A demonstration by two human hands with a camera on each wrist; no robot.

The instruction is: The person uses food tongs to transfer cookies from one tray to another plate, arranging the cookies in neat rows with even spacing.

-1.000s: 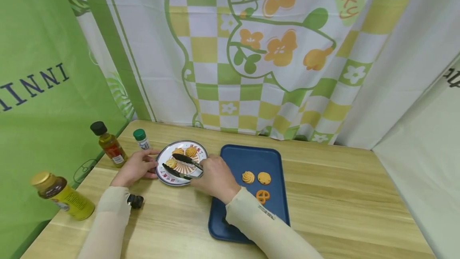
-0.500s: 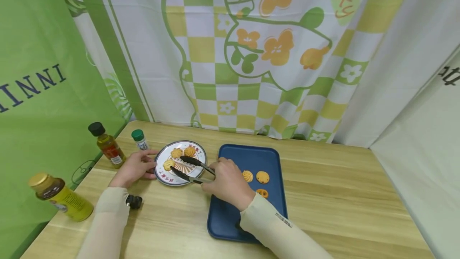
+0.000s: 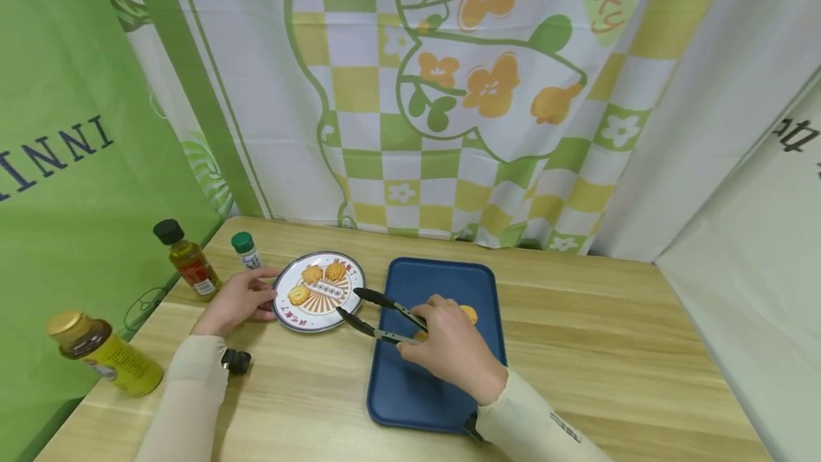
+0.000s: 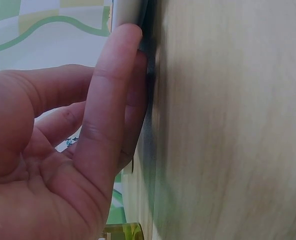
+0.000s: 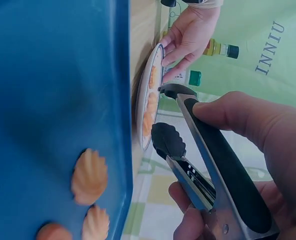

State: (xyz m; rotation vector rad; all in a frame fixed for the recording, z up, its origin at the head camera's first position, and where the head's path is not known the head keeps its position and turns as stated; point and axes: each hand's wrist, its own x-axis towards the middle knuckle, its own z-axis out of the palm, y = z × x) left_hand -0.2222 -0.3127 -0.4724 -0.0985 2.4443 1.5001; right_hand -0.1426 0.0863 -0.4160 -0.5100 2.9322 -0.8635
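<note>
My right hand (image 3: 452,348) grips a pair of black-tipped metal tongs (image 5: 228,170), whose arms are spread with nothing between the tips. The tips point left, between the round plate (image 3: 333,305) and the blue tray (image 3: 410,405). On the plate lie three cookies: a ridged one (image 3: 312,274), a swirled one (image 3: 336,271) and a pale one (image 3: 298,295). My left hand (image 3: 237,301) is at the plate's left rim, fingers extended and fingertips touching it. A round cookie (image 3: 470,313) and fluted cookies (image 5: 89,176) sit on the tray, partly hidden by my right hand in the head view.
Left of the plate stand a green-capped shaker (image 3: 246,251), a dark-capped oil bottle (image 3: 192,266) and a yellow bottle with a gold cap (image 3: 118,362). A patterned curtain (image 3: 436,162) hangs behind the wooden table (image 3: 596,348).
My right hand has drawn the tongs rightward and back from over the plate to the tray's left edge. The left hand stays at the plate's rim; the cookies there have stayed put.
</note>
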